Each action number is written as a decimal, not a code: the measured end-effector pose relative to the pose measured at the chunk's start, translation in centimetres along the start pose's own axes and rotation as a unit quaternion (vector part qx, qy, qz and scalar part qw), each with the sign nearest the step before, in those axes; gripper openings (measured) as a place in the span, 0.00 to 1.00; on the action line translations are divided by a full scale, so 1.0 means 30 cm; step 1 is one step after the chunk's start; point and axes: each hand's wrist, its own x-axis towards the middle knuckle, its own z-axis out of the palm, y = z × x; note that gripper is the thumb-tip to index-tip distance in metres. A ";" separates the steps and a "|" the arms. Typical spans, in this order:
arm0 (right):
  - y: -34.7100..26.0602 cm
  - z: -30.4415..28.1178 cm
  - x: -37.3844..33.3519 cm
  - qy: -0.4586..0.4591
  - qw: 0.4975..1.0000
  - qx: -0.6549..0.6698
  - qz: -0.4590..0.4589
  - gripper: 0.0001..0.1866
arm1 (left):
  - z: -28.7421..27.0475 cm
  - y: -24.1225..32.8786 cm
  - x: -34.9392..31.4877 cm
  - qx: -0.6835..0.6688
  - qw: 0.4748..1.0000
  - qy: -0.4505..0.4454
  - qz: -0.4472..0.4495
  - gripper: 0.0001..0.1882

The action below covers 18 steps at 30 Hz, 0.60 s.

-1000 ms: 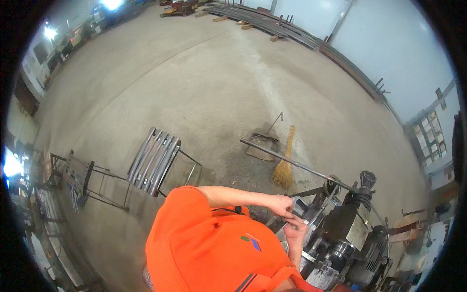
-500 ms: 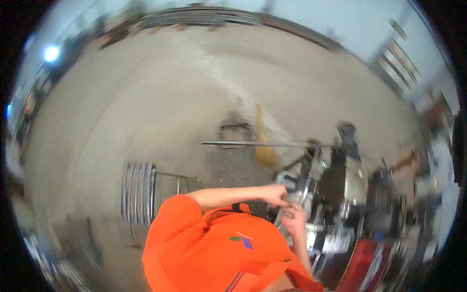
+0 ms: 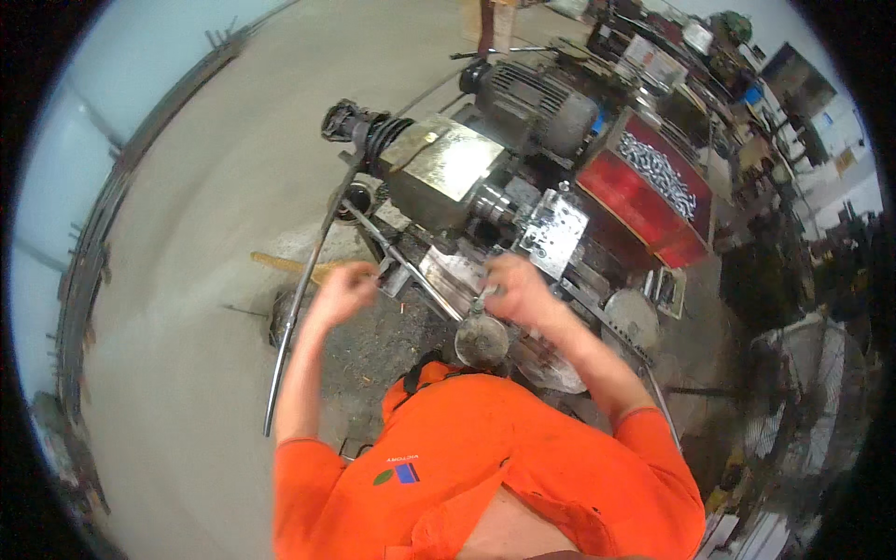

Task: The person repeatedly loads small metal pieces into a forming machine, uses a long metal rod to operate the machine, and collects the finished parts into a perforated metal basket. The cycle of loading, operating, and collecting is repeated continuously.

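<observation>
My left hand [image 3: 343, 291] is blurred, its fingers curled beside a small metal part on the bed of a grey metalworking machine [image 3: 439, 173]. Whether it grips anything is unclear. My right hand [image 3: 515, 289] is closed over a small lever just above a round metal handwheel [image 3: 482, 341] at the machine's front. A thin steel rod [image 3: 411, 271] runs slantwise across the bed between my two hands. Both orange sleeves come up from the lower edge.
A long bent steel bar [image 3: 297, 308] leans from the machine's left end down to the concrete floor [image 3: 187, 233]. An electric motor [image 3: 537, 103] sits behind the machine, and a red box holding chain [image 3: 653, 177] is to its right. Cluttered shelves fill the far right.
The view has swung sharply, so the machine now sits at centre top instead of at the right. Both hands have risen and spread apart on the machine bed.
</observation>
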 end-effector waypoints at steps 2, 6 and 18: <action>0.117 -0.047 0.016 0.073 0.996 -0.058 0.015 0.13 | -0.127 -0.084 0.014 0.043 0.988 0.148 -0.006 0.09; 0.250 -0.091 0.135 -0.026 0.973 -0.154 0.173 0.12 | -0.315 -0.298 -0.018 0.249 0.936 0.244 -0.040 0.12; 0.409 0.046 0.172 -0.026 0.961 -0.109 0.255 0.11 | -0.207 -0.475 -0.108 0.199 0.960 0.146 -0.133 0.16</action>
